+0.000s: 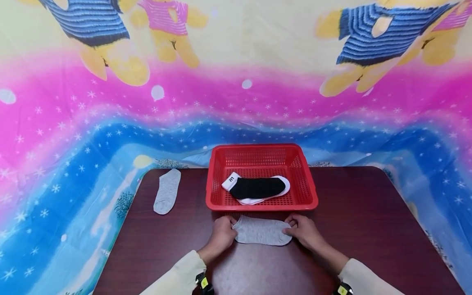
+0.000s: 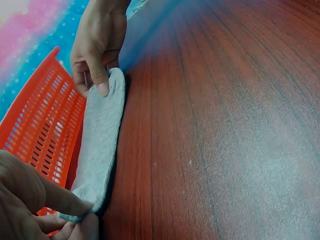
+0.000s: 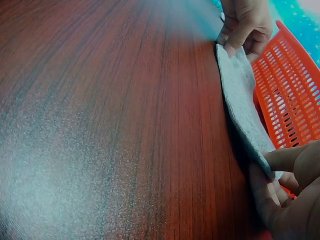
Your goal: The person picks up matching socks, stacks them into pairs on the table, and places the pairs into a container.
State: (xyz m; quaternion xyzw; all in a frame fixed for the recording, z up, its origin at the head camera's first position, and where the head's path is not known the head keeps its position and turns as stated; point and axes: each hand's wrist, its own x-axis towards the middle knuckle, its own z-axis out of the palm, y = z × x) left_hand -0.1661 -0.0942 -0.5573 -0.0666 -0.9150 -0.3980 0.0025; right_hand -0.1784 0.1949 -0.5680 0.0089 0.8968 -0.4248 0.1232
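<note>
A grey ankle sock [image 1: 262,232] is stretched sideways between the two hands, just in front of the red basket. At its cuff end, the left hand [image 1: 223,232] pinches the fabric between thumb and fingers. The right hand [image 1: 304,232] pinches the toe end the same way. In the left wrist view the sock [image 2: 100,135] runs lengthwise close over the table, with the left thumb on its near edge. The right wrist view shows the toe edge of the sock [image 3: 242,100] between the right thumb and fingers.
The red plastic basket [image 1: 262,207] stands at the back middle, holding a black sock [image 1: 258,188] and white ones beneath it. Another grey sock [image 1: 167,191] lies flat at the back left of the dark wooden table [image 1: 368,213]. A patterned cloth [image 1: 258,110] hangs behind.
</note>
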